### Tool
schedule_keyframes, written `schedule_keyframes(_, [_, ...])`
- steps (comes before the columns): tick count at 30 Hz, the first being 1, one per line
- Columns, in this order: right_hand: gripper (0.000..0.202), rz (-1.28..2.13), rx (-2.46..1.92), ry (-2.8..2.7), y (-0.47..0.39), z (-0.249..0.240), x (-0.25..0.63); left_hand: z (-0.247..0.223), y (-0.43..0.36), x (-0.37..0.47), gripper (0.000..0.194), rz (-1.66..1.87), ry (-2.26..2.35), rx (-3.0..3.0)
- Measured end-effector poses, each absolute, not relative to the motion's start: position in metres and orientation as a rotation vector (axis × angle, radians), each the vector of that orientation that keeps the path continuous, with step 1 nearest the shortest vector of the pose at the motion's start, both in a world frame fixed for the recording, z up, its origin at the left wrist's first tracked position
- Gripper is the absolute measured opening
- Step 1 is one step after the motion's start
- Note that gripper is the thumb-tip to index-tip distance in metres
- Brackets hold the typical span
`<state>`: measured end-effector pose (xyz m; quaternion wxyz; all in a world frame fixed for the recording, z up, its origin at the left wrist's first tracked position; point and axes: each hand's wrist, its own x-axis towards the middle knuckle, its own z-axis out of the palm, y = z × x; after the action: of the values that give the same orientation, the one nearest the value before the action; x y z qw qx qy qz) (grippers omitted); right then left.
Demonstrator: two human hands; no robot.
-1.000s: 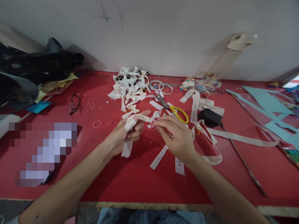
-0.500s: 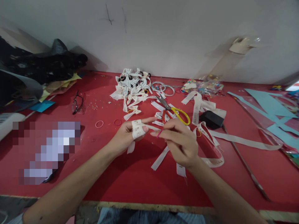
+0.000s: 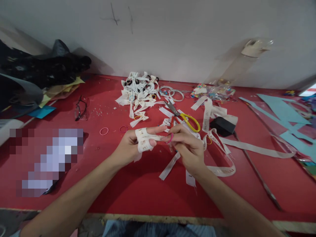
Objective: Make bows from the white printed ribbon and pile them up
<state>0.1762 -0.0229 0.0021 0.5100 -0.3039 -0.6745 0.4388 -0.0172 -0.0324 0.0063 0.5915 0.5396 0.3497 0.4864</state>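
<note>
A white printed ribbon is looped round the fingers of my left hand, which is closed on it with the thumb pressing it and the forefinger stretched to the right. A thin end of the ribbon runs across to my right hand. Between the right fingertips I pinch a pink elastic band, close to that ribbon end. Just beyond my right hand lie scissors with yellow handles, blades spread. Cut ribbon pieces lie beneath and beside the same hand.
A heap of white ribbon bows lies at the back. Two pink elastic bands and glasses are to the left, near a pixelated object. A black block, long ribbon and thin rod lie right.
My right hand has moved slightly left, bringing the pink elastic band nearer my left fingers and onto the ribbon end. The ribbon loop on my left hand has turned a little.
</note>
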Motion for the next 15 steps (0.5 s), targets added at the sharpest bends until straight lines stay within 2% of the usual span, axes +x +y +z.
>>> schedule_keyframes(7, [0.021, 1.184, -0.735, -1.539, -0.019, 0.003, 0.176, 0.011, -0.031, -0.013, 0.026, 1.131, 0.800, 1.248])
schedule_keyframes(12, [0.007, 1.134, -0.856, -1.499, -0.017, 0.008, 0.175, 0.010, -0.029, -0.008, 0.024, 1.122, 0.771, 0.997])
schedule_keyframes(15, [0.007, 1.073, -0.839, -1.574, -0.017, 0.011, 0.174, 0.012, -0.027, -0.006, 0.023, 1.111, 0.728, 0.813])
